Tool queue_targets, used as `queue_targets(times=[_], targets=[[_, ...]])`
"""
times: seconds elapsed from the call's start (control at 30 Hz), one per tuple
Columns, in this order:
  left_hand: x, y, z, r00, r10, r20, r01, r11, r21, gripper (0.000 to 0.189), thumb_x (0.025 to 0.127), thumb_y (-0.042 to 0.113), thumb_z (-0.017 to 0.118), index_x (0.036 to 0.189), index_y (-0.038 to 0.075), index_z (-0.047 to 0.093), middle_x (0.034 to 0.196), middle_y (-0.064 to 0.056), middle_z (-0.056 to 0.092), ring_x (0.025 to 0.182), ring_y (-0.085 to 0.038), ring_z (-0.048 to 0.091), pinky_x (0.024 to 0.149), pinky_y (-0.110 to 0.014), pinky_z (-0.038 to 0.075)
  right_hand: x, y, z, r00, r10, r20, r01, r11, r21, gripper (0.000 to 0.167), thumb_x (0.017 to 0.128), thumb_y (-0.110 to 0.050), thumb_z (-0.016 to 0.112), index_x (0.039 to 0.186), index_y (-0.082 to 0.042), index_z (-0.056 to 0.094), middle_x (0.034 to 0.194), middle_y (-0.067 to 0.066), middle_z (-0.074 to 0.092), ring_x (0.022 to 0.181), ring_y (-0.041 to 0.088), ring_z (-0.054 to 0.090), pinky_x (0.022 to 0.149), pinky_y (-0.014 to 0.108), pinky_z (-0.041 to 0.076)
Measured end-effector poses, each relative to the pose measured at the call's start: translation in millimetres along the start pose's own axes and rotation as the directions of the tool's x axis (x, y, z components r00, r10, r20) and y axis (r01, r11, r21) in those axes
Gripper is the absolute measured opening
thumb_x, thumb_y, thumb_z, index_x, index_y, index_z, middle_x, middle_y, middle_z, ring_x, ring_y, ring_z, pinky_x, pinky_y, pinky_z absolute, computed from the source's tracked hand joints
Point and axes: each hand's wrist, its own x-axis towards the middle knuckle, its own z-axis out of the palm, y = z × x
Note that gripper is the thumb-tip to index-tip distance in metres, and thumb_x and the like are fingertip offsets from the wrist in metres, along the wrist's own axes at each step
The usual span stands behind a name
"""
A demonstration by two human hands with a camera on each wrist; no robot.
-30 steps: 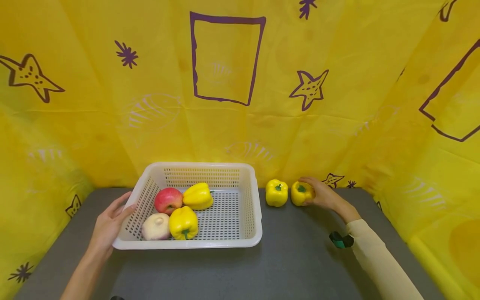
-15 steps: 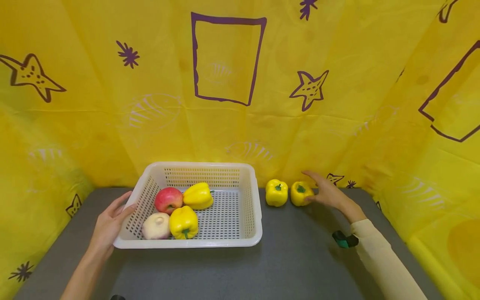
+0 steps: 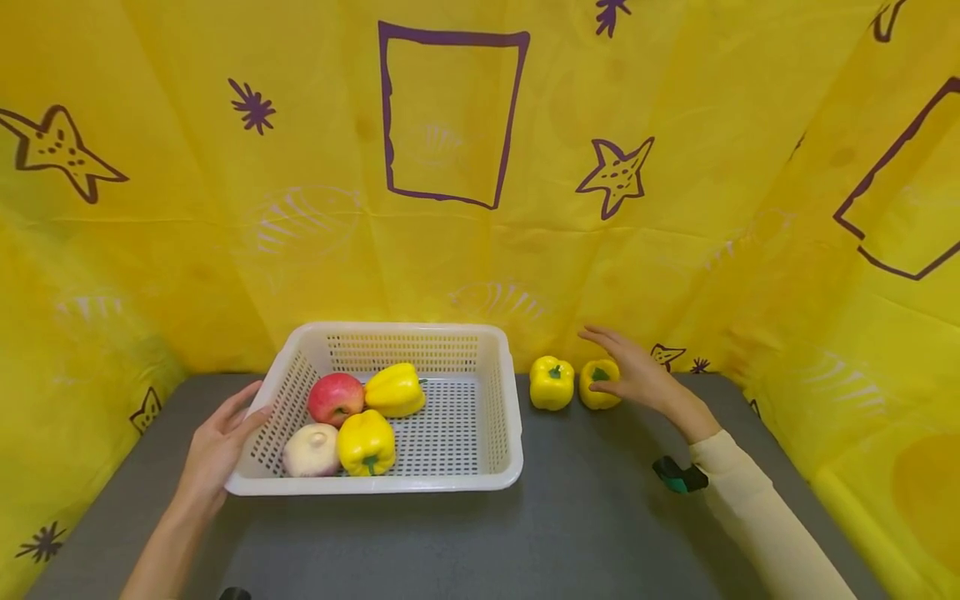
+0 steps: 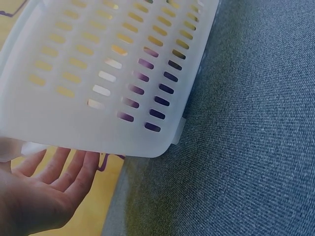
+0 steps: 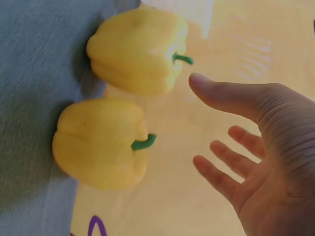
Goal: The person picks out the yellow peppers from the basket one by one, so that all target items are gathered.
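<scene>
We logged the blocky, glossy yellow bell pepper on the right (image 5: 96,145) standing on the grey table (image 3: 577,508), stem up, long axis upright, just left of and below the nearer right hand (image 3: 643,382); thumb and fingers were spread, holding nothing. A matching yellow pepper (image 3: 551,384) stood just left, between it and the white perforated plastic basket (image 3: 375,485); our left hand (image 3: 217,446) gripped the basket's left rim.

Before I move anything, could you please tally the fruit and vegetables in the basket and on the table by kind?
Yellow peppers: 4 (2 in the white basket, 2 on the gray table)
Red apple: 1 (in the basket)
White-and-purple turnip: 1 (in the basket)
Total: 6
</scene>
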Motion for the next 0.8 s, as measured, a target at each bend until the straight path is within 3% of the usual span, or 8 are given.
queue_targets(times=[0.13,0.37,0.6,0.8], targets=[[-0.1,-0.3,-2.4,1.000,-0.001,-0.003,0.002,1.000,0.021,0.062,0.096,0.034,0.064,0.151,0.022,0.040,0.095,0.032,0.063,0.078,-0.002,0.068,0.062,-0.028,0.056,6.0,-7.3,2.9,1.000,-0.013,-0.004,0.013,1.000,-0.002,0.075,0.078,-0.004,0.082,0.143,0.003,0.044,0.149,0.026,0.037,0.132,0.046,0.040,0.104,0.060,0.035],[2.1,-2.9,-1.8,1.000,-0.013,0.019,0.014,0.999,-0.036,0.062,0.095,0.033,0.065,0.150,0.021,0.040,0.095,0.027,0.067,0.078,-0.003,0.068,0.062,-0.028,0.056,10.0,-22.1,4.8,0.999,-0.019,-0.027,0.019,1.000,0.004,0.072,0.077,-0.003,0.082,0.140,0.001,0.048,0.147,0.025,0.040,0.130,0.045,0.042,0.102,0.059,0.038],[1.5,-1.1,-2.5,1.000,-0.016,0.008,0.016,1.000,-0.005,0.060,0.096,0.032,0.064,0.151,0.022,0.040,0.098,0.031,0.065,0.077,-0.002,0.068,0.061,-0.028,0.056,22.9,-45.1,9.7,0.996,-0.069,-0.050,0.069,0.998,-0.008,0.071,0.076,-0.006,0.084,0.138,-0.001,0.051,0.145,0.023,0.044,0.128,0.042,0.047,0.100,0.056,0.042],[2.2,-0.7,-3.1,1.000,-0.019,0.015,0.020,0.999,-0.037,0.064,0.094,0.031,0.067,0.151,0.023,0.040,0.098,0.032,0.064,0.078,-0.002,0.068,0.062,-0.028,0.056,34.2,-64.9,7.8,0.997,-0.080,-0.019,0.080,0.997,0.013,0.071,0.079,-0.014,0.083,0.141,-0.005,0.050,0.149,0.018,0.041,0.133,0.038,0.043,0.104,0.055,0.039]])
